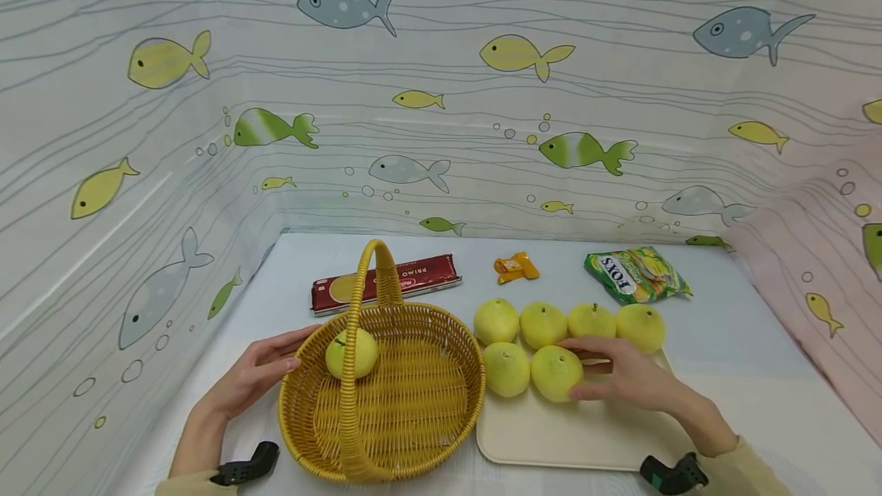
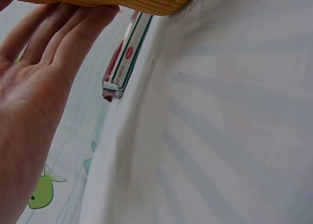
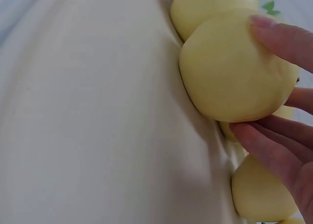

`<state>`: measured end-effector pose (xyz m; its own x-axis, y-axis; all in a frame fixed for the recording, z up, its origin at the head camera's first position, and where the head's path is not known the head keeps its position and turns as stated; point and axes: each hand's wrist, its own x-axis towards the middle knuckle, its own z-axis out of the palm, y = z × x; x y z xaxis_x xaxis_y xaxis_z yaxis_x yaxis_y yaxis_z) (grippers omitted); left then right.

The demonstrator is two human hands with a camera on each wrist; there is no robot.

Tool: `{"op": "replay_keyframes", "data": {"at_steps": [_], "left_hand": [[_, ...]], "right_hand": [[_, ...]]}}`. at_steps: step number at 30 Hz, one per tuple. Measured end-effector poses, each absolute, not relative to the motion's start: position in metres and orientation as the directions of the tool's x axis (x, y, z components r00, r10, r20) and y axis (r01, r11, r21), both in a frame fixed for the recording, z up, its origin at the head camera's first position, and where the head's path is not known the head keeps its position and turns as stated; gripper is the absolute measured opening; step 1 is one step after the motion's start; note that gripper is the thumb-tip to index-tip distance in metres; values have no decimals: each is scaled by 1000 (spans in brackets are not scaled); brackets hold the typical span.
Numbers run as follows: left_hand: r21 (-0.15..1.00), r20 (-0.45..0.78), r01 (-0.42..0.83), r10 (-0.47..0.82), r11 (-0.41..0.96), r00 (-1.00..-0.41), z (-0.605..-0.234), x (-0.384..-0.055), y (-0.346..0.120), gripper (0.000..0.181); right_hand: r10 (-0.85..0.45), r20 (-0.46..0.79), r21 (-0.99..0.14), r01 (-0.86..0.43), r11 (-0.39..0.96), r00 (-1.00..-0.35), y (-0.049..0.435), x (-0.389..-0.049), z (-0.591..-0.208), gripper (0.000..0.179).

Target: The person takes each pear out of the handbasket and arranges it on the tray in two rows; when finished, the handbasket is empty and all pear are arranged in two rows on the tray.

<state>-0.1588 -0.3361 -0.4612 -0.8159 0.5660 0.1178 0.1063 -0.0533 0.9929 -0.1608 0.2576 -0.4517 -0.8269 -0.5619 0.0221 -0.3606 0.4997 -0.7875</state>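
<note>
My left hand (image 1: pixel 251 373) lies against the left side of the yellow wicker basket (image 1: pixel 475 412), its fingers extended along the outside; the left wrist view shows the fingertips (image 2: pixel 110 11) at the basket's wall. One yellow apple (image 1: pixel 368 354) sits in the basket, partly behind the handle. To the right, my right hand (image 1: pixel 630 373) holds another yellow apple (image 1: pixel 554 373) between thumb and fingers, at the front of a group of apples on a cream tray (image 1: pixel 551 442). In the right wrist view, thumb and fingers reach around that apple (image 3: pixel 234 67).
Several more apples (image 1: pixel 506 370) stand close together at the tray's back and left. Behind the basket lies a red biscuit pack (image 1: pixel 427 274). An orange wrapped snack (image 1: pixel 515 267) and a green FOX'S bag (image 1: pixel 637 274) lie farther back, before the fish-print curtain (image 1: pixel 482 174).
</note>
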Motion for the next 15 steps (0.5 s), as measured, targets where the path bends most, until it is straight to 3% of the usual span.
{"op": "replay_keyframes", "data": {"at_steps": [15], "left_hand": [[992,127,113,565,-61,-815,-461,-158,-336,51]], "right_hand": [[-576,34,-788,-376,487,-817,257,-161,-451,64]]}}
